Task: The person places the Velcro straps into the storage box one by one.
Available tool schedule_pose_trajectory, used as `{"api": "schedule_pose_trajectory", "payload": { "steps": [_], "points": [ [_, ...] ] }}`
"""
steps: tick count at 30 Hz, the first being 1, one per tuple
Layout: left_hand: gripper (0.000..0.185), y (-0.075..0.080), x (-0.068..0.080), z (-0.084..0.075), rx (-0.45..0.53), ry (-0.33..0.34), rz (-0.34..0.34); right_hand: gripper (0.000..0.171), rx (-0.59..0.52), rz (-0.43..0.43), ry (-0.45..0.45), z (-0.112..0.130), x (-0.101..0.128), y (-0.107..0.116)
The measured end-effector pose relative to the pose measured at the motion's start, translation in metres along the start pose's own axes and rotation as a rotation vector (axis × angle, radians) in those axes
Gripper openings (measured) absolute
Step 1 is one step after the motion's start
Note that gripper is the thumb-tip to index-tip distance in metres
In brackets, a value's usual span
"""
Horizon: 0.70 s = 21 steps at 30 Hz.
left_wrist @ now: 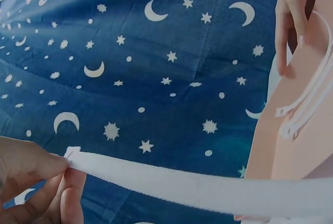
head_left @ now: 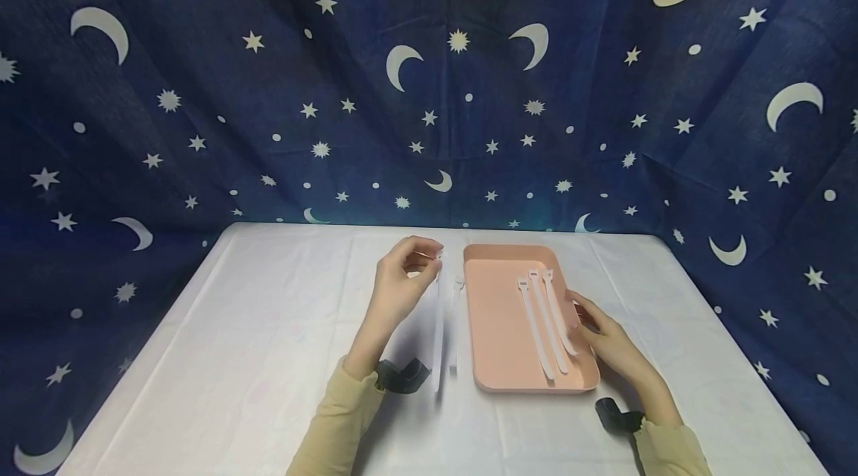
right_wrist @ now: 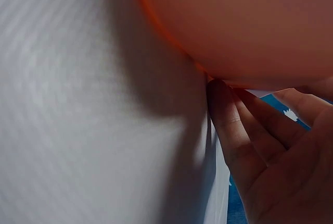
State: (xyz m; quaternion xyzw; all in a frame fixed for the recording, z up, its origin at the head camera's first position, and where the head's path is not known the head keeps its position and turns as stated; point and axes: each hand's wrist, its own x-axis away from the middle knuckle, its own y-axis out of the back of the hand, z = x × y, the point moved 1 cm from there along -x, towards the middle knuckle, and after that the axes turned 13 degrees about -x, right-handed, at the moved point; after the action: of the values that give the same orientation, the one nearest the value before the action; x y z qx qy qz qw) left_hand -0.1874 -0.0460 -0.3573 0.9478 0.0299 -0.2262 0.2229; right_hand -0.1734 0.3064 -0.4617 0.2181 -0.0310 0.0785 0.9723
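My left hand (head_left: 401, 278) pinches a white hook-and-loop cable tie (head_left: 439, 334) by its slotted head, between thumb and fingers. The strap hangs down from the fingertips; in the left wrist view the held cable tie (left_wrist: 156, 179) stretches off to the right. Just right of it, a second white cable tie (head_left: 455, 327) lies on the table beside the tray. Three more cable ties (head_left: 546, 323) lie side by side in the pink tray (head_left: 496, 327). At the tray's right edge, my right hand (head_left: 613, 342) holds the rim, thumb over it and fingers along the outside (right_wrist: 226, 114).
A white cloth covers the table (head_left: 268, 327). Behind it hangs a dark blue curtain (head_left: 375, 148) with moons and stars. A black wrist strap (head_left: 402, 377) sits on the left wrist and another black strap (head_left: 617, 416) on the right.
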Motion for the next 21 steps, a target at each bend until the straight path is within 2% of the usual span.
{"api": "schedule_pose_trajectory", "payload": {
  "steps": [10, 17, 21],
  "points": [
    [0.023, -0.013, 0.003, -0.005, 0.050, -0.007, 0.041, 0.064, 0.001, -0.004, -0.018, 0.000, 0.002, 0.002],
    [0.024, -0.018, 0.005, -0.010, 0.083, 0.007, 0.038, 0.063, -0.010, -0.001, -0.008, 0.000, 0.001, 0.002],
    [0.024, -0.023, 0.004, -0.015, 0.077, -0.025, 0.040, 0.063, -0.010, -0.003, -0.004, -0.001, 0.000, 0.001]
  ]
}}
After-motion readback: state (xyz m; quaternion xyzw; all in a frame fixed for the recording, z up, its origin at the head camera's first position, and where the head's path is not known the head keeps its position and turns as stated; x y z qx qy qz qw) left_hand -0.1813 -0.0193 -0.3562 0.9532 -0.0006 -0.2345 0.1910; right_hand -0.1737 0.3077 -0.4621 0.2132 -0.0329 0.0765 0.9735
